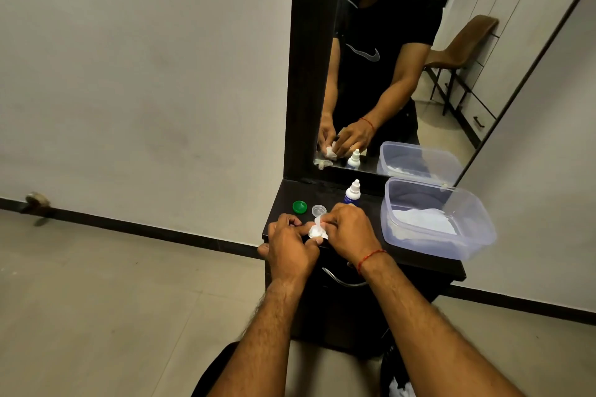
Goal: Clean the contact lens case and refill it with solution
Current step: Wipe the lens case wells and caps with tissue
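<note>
Both hands meet over the front of a small dark dresser top (pixel 419 263). My left hand (pixel 292 250) pinches the contact lens case (pixel 315 231), a small white piece mostly hidden by fingers. My right hand (pixel 350 232) presses a bit of white tissue (pixel 320 222) against the case. A green cap (pixel 299 206) and a clear cap (pixel 319 210) lie loose on the top just behind my hands. The solution bottle (pixel 352 193), white with a blue label and a closed nozzle, stands upright behind my right hand.
A clear plastic tub (pixel 477 235) with white tissue inside fills the right side of the top. A tall mirror (pixel 403 42) in a dark frame rises behind, reflecting the person. A drawer handle (pixel 338 280) sits under the top. Tiled floor lies to the left.
</note>
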